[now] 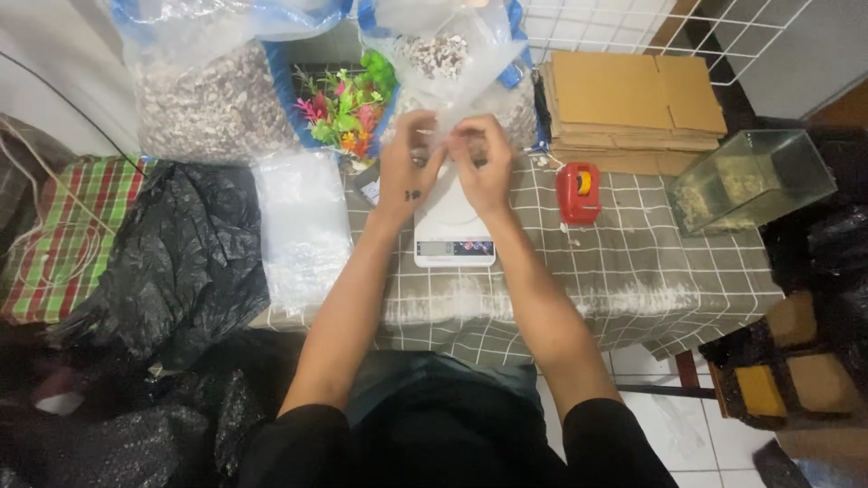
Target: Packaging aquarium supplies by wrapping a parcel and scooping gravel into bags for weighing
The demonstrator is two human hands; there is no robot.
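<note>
Clear gravel bag (443, 63) above white scale's screen (440, 248)

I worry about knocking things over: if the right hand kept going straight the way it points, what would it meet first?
The right hand points up and away, over the scale. First in line looks like the clear pebble bag both hands pinch; depth is hard to judge.

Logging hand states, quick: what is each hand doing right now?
Left hand: closed, pinching the clear plastic bag above the white scale.
Right hand: closed, pinching the same bag.
</note>
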